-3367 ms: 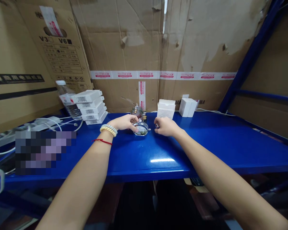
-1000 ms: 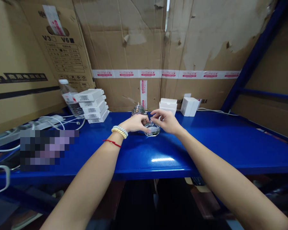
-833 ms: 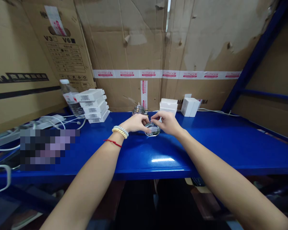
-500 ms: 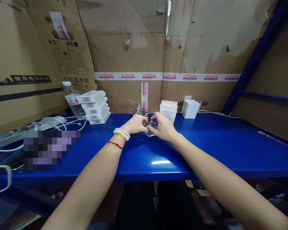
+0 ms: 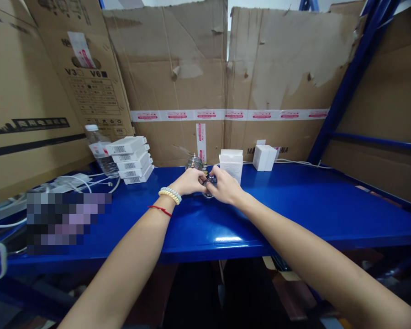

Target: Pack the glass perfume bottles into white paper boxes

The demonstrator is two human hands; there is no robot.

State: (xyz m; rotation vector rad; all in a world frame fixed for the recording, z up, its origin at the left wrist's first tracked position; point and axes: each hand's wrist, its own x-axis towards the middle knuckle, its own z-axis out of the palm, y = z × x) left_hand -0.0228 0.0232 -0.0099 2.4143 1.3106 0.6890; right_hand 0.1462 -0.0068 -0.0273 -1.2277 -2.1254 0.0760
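My left hand [image 5: 191, 181] and my right hand [image 5: 225, 185] meet over the middle of the blue table. Between their fingertips is a small dark, shiny, see-through object [image 5: 211, 179]. Its kind is hard to make out, since fingers cover most of it. Both hands are closed in a pinch about it. Just behind the left hand stands a glassy dark thing with a pointed metal top [image 5: 194, 161], partly hidden by that hand. Small gold-coloured bits [image 5: 205, 172] show beside it. An open white carton [image 5: 231, 165] stands upright close behind my right hand.
A stack of several white boxes [image 5: 132, 160] stands at the left, beside a plastic bottle [image 5: 102, 153]. White cables and a power strip [image 5: 63, 185] lie further left, near a blurred-out patch. Another white box [image 5: 264, 158] is at the back right. Cardboard [image 5: 171, 87] walls the table's back.
The view has tilted up and shifted slightly. Both hands stay together at the small dark object; its pointed knob, seen earlier between the fingers, no longer shows clearly.
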